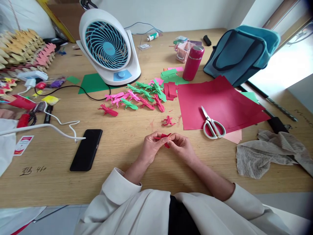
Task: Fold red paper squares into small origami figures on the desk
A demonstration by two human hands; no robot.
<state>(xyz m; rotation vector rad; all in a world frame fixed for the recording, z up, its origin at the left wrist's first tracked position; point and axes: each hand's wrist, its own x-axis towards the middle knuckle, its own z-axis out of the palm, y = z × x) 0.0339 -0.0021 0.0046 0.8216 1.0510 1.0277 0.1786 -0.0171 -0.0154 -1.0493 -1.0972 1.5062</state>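
Note:
Between my two hands is a small folded piece of red paper [167, 144], pinched at the fingertips a little above the table. My left hand [153, 146] closes on its left side, and my right hand [181, 146] grips the right side. The fingers cover much of the fold. Just beyond them lies a small folded red paper figure [168, 121]. Farther off, several pink, green and red paper figures [144, 93] lie in a loose heap. White-handled scissors [212, 125] rest with blades slightly apart on large red paper sheets [215, 98] to the right.
A white fan [107, 49] stands at the back left, near green paper [91, 85]. A black phone [86, 150] lies left with a white cable over it. Back right are a red flask [193, 63] and a blue bag [239, 54]; a grey cloth [259, 156] lies right.

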